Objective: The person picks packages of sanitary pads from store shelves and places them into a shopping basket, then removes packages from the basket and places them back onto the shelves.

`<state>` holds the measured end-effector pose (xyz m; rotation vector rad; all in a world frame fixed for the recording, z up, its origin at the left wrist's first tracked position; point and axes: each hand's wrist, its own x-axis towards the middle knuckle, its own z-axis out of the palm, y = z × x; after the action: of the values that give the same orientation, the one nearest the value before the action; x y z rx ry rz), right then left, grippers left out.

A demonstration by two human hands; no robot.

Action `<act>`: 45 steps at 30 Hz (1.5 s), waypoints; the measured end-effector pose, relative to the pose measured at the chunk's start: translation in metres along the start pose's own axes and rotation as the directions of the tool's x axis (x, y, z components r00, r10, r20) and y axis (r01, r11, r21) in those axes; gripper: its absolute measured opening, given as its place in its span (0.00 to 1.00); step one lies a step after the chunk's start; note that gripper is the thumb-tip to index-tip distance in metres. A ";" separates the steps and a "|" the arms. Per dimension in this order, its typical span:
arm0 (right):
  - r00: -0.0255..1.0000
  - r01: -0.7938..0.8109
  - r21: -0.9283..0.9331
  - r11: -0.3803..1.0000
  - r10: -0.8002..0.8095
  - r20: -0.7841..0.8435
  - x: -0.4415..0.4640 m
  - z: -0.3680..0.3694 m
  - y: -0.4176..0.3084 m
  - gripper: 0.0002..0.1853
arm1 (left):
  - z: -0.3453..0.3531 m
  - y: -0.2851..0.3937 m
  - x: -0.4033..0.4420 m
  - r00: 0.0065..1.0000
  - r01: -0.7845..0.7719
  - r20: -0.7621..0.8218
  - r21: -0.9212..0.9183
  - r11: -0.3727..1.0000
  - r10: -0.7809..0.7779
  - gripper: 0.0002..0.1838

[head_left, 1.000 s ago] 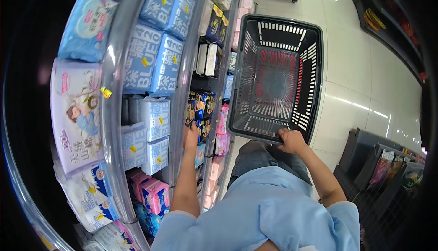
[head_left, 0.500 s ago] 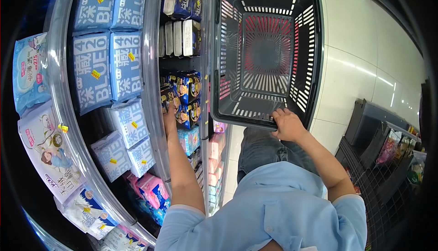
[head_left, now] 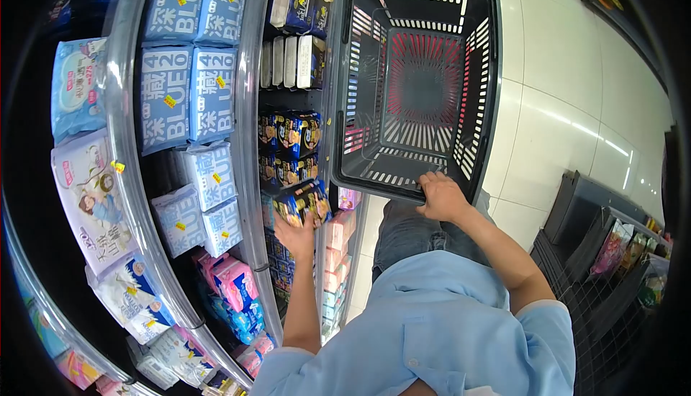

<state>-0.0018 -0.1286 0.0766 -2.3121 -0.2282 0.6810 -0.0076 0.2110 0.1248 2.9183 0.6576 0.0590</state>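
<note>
My left hand [head_left: 295,236] is closed around a dark blue and gold pack of sanitary pads [head_left: 302,201], held tilted just in front of the shelf. Behind it, similar dark packs [head_left: 289,134] stand stacked on the shelf. My right hand [head_left: 442,196] grips the near rim of a dark grey shopping basket [head_left: 425,153], its fingers curled over the edge. Nothing lies inside the basket; red shows through the slots of its base.
On the left, curved shelves with clear plastic edges [head_left: 247,108] carry blue packs [head_left: 167,97], white packs [head_left: 137,299] and pink packs [head_left: 234,281]. Pale floor tiles [head_left: 551,119] run along the right. A black wire rack [head_left: 583,288] with bagged goods stands at lower right.
My left hand has drawn the dark pack out of the shelf stack, toward me and slightly right. My right hand stays on the basket rim. The view has shifted a little.
</note>
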 end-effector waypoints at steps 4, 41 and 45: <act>1.000 0.027 -0.035 0.999 -0.027 0.012 -0.001 0.003 0.000 0.27 | -0.038 0.006 -0.060 0.980 -0.196 -0.003 -0.100 0.975 0.197 0.52; 0.973 -0.051 -0.187 0.981 0.007 -0.230 0.002 -0.031 0.000 0.16 | 0.095 0.270 0.070 0.702 -0.650 0.070 -0.345 0.677 0.709 0.51; 0.990 -0.078 -0.173 0.982 0.055 -0.133 -0.004 -0.023 -0.003 0.21 | 0.117 0.288 0.076 0.684 -0.646 0.155 -0.324 0.691 0.713 0.50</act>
<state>0.0069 -0.1413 0.0938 -2.5336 -0.1585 0.5617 0.1913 -0.0298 0.0539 2.6701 -0.4911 -0.1641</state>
